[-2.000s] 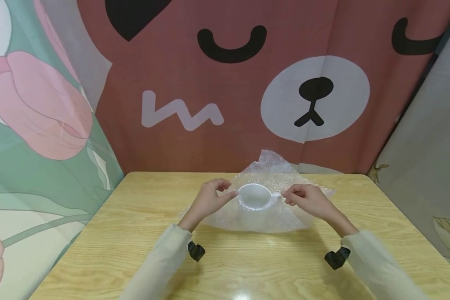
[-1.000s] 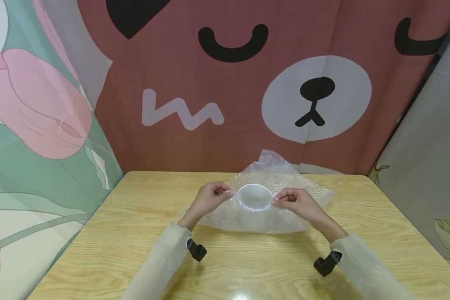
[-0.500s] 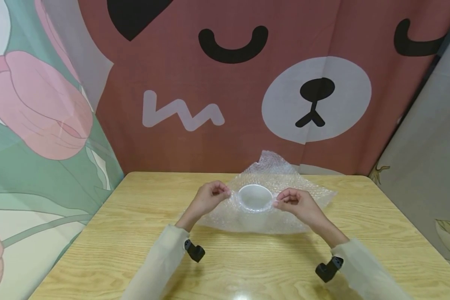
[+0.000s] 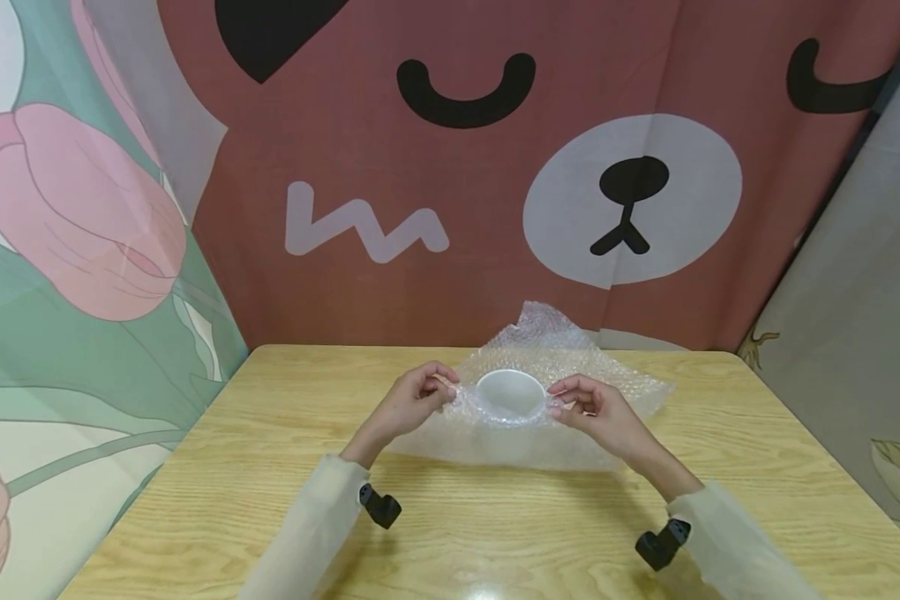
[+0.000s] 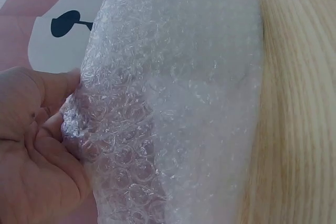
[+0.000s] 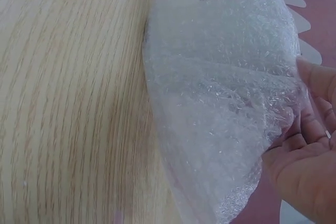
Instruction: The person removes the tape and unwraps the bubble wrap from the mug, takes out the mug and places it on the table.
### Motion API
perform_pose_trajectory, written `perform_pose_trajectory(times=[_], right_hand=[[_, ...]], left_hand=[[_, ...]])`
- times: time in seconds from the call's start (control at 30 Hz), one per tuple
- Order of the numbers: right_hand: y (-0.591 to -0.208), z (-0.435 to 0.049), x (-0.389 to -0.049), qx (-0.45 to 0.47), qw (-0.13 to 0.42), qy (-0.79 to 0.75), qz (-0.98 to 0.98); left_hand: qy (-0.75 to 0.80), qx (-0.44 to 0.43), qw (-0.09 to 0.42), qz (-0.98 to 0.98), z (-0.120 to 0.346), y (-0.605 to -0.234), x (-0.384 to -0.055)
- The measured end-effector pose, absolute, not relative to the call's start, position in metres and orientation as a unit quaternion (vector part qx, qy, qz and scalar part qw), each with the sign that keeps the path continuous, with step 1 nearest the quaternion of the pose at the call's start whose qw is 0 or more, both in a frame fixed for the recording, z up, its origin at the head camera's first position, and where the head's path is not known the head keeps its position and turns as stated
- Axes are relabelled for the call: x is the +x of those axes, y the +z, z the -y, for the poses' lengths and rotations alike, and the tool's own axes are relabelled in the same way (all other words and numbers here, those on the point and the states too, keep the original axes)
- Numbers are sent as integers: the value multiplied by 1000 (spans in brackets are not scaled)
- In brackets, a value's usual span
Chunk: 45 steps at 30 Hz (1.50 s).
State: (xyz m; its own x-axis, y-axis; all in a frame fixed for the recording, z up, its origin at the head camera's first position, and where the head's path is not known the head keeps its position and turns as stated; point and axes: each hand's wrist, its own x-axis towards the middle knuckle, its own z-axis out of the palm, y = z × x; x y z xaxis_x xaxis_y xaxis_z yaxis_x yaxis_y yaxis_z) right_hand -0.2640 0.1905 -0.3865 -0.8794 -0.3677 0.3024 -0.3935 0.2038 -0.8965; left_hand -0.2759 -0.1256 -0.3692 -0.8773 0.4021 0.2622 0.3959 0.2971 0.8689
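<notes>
A white round-mouthed cup stands in the middle of a sheet of clear bubble wrap, its mouth facing up. The near part of the sheet is raised in front of the cup and hides its lower body. On the left, my left hand pinches the raised edge of the wrap between thumb and fingers, as the left wrist view confirms. My right hand pinches the same edge close to the cup's right rim. In the right wrist view the bubble wrap hangs in a curved sheet from those fingers.
A light wooden table lies under everything. Behind it hangs a red-brown cloth with a bear print, and the wrap's far corner stands up near it. A flower-patterned cloth borders the left side. Small black cameras sit on both wrists.
My right hand has moved left to the cup's rim. My left hand has drawn slightly left and its fingers have closed on the wrap. The near edge has shifted a little around the cup.
</notes>
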Motion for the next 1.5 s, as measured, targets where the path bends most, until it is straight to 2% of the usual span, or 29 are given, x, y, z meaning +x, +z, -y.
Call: perform_pose_trajectory(times=[0.37,0.57,0.93,1.33,1.5], right_hand=[[-386,-195,-259,274,10,521,808],[-386,-196,-257,293,30,520,802],[-383,-194,-251,269,73,543,792],[-379,-197,-246,296,93,574,758],[-377,-196,-242,298,125,558,764]], left_hand=[[509,267,14,-818,129,-367,-271],[511,262,13,-818,129,-366,-267],[511,259,-21,-819,130,-368,-264],[511,255,-41,-820,132,-362,-257],[504,240,-60,-828,133,-360,-252]])
